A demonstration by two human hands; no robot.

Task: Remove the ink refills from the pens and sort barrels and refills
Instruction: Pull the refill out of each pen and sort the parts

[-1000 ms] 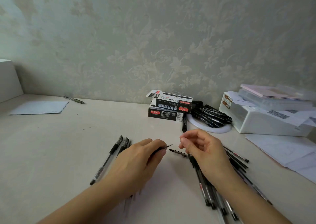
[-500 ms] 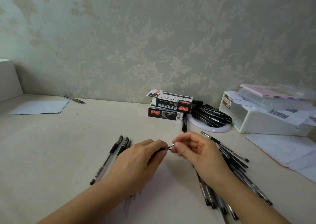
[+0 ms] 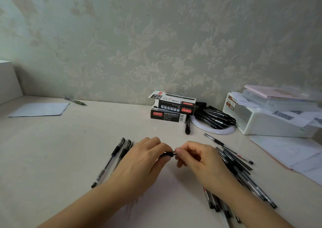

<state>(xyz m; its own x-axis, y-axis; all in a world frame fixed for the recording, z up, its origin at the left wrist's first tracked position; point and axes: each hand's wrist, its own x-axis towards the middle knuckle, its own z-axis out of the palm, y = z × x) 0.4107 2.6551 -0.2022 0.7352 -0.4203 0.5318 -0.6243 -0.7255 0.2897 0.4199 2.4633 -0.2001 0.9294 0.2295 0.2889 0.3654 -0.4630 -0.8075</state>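
The left hand (image 3: 142,160) grips a black pen (image 3: 166,154); the right hand (image 3: 200,160) pinches its tip, loose pens (image 3: 233,160) lying right of the grip

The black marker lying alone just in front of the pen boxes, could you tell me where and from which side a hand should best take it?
Pinch the black marker across its middle, coming from above. It lies flat on the table, lengthwise away from the viewer; its far end nears the pen boxes, and the white ring lies close on its right.
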